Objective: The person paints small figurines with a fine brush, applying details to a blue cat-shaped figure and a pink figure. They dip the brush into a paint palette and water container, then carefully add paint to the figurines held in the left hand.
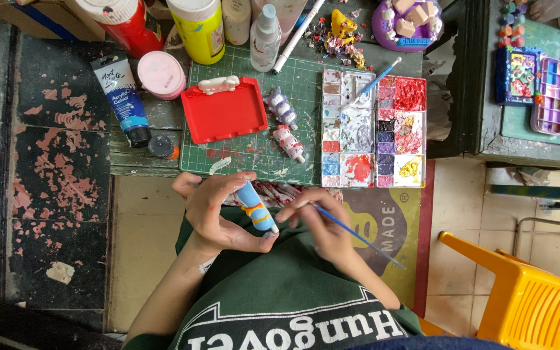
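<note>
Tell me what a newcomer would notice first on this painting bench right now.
First the hands at bottom centre: the left hand holds a light blue figurine while the right hand points a thin blue brush at it. Above them, a bright red tray lies on the green cutting mat, with a paint-smeared palette to its right.

Above the green cutting mat (254, 146), red bottle (123, 23), yellow bottle (197, 26) and spray bottle (266, 35) cut by top edge; below it, left hand (218, 214) hides part of blue figure (256, 207).
</note>
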### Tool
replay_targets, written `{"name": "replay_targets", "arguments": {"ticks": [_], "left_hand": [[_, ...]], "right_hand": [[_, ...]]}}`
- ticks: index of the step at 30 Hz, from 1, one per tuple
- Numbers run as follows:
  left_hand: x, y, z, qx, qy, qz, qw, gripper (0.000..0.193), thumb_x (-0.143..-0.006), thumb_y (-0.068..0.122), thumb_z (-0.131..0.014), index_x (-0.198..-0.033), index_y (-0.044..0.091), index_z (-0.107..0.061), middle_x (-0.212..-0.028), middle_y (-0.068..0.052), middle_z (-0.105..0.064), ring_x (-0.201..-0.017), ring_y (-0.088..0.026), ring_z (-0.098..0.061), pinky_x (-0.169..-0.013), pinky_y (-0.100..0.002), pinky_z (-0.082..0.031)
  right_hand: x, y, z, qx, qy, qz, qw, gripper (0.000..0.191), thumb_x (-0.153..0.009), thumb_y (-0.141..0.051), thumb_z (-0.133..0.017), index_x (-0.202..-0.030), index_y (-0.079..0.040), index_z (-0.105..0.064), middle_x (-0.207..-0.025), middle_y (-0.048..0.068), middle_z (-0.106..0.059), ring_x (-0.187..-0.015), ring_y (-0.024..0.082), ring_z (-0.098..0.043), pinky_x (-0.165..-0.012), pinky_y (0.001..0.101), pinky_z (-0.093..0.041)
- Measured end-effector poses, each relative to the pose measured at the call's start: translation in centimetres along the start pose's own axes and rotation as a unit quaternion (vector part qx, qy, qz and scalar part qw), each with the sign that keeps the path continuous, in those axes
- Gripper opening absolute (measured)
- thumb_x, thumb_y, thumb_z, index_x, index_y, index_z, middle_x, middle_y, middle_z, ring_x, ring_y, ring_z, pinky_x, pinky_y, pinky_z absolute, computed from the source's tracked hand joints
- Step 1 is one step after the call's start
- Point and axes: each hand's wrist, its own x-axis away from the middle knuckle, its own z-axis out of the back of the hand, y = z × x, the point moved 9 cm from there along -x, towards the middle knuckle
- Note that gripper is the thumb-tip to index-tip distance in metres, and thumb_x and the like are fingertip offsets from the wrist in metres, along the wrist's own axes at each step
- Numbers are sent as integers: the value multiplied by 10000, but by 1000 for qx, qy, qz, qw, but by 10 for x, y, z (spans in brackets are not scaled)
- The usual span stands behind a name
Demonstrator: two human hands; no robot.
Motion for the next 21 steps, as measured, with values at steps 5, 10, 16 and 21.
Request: {"name": "replay_targets", "arguments": {"ticks": [5,10,16,21], "left_hand": [[-7,6,0,74,-33,13,997,734,-659,496,-756,-1217,62,-559,-1106,-70,-760,-876,-179,-714,-937,-378,-324],[-7,11,-12,192,-91,39,976,758,-610,580,-660,-1141,40,-624,-1015,-66,-734,-805,-214,-670,-940,-379,-337],[-2,14,-21,248,-144,46,957,813,-616,670,-640,-1126,37,-648,-945,-40,-705,-741,-198,-640,-875,-352,-323],[-1,14,-21,259,-147,44,954,856,-601,726,-597,-1119,48,-661,-965,-34,-711,-713,-167,-631,-872,-336,-325]], "right_hand": [[-7,-25,6,-114,-3,98,989,323,-1155,-257,-423,-1142,22,-585,-973,110,-586,-826,213,-617,-705,310,-505],[-9,-46,-18,-163,-98,78,979,184,-1131,-225,-498,-1098,-69,-407,-888,118,-563,-776,213,-588,-732,354,-503],[-10,-63,-35,-80,-186,79,976,197,-1121,-198,-519,-1089,-107,-348,-896,161,-646,-757,197,-600,-747,347,-504],[-8,-61,-36,-56,-198,67,976,203,-1114,-173,-533,-1088,-117,-340,-906,182,-702,-721,165,-579,-745,315,-482]]}}
